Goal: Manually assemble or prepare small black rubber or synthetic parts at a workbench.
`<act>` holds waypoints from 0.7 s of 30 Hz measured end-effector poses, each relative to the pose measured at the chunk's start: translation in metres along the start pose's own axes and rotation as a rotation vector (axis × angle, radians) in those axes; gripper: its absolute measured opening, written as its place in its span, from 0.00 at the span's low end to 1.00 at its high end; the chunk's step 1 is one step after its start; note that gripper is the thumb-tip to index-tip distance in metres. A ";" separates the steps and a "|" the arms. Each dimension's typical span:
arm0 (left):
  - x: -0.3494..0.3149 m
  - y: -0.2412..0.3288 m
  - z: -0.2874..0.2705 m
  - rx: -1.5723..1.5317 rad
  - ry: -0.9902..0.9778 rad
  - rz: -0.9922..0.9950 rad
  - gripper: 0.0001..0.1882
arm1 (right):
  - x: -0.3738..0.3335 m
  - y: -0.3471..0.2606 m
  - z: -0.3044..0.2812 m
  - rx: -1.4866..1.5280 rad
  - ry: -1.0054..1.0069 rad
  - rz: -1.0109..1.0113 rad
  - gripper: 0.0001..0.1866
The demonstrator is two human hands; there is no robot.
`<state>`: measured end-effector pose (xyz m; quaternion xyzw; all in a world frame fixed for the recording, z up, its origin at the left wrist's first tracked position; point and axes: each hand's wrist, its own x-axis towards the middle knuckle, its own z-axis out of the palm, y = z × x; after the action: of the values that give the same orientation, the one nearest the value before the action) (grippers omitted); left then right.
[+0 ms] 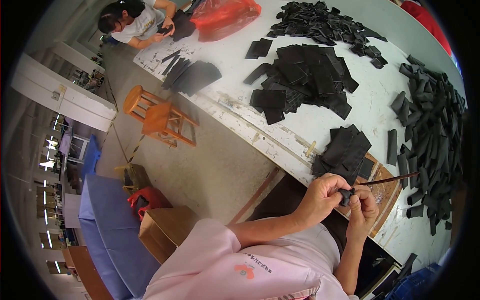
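A small bunched piece of black fabric (pixel 345 197) is pinched between my two hands, close in front of my body at the table's near edge. My left hand (pixel 319 199) grips it from the left with thumb and fingers. From the right, my right hand (pixel 362 212) closes on it with bent fingers. A thin dark brown rod (pixel 392 179) points rightward from just above my right hand; whether the hand touches it, I cannot tell. Just beyond my hands lies a stack of flat black fabric pieces (pixel 346 149), beside a brown wooden board (pixel 384 197) at the table edge.
The white table (pixel 235 107) bears a pile of flat black pieces (pixel 310 75), a far heap of small ones (pixel 320 22) and many rolled black tubes (pixel 435 135) at right. A person (pixel 137 25) works at the far left near a red plastic bag (pixel 225 17). Wooden stools (pixel 162 117) stand left.
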<state>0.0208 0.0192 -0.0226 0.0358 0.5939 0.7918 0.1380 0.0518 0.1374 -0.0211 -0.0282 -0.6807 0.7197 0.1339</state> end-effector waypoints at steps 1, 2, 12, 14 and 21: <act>0.001 -0.001 0.000 0.031 0.023 0.063 0.08 | 0.000 0.000 0.000 -0.029 0.000 -0.005 0.08; 0.000 0.000 -0.001 0.032 0.023 0.061 0.08 | -0.001 -0.001 0.002 -0.029 0.001 -0.004 0.08; 0.006 0.008 -0.018 -0.628 -0.313 -0.425 0.11 | -0.004 -0.003 0.000 0.324 0.003 0.227 0.10; 0.004 0.012 -0.020 -0.791 -0.409 -0.508 0.12 | -0.004 -0.003 -0.001 0.403 0.023 0.263 0.11; -0.002 0.031 -0.018 -0.826 -0.725 -0.580 0.21 | -0.009 -0.002 -0.010 0.464 -0.196 0.215 0.13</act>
<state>0.0130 -0.0056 0.0016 0.0830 0.1395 0.8239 0.5430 0.0632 0.1449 -0.0213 0.0007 -0.5005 0.8657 -0.0069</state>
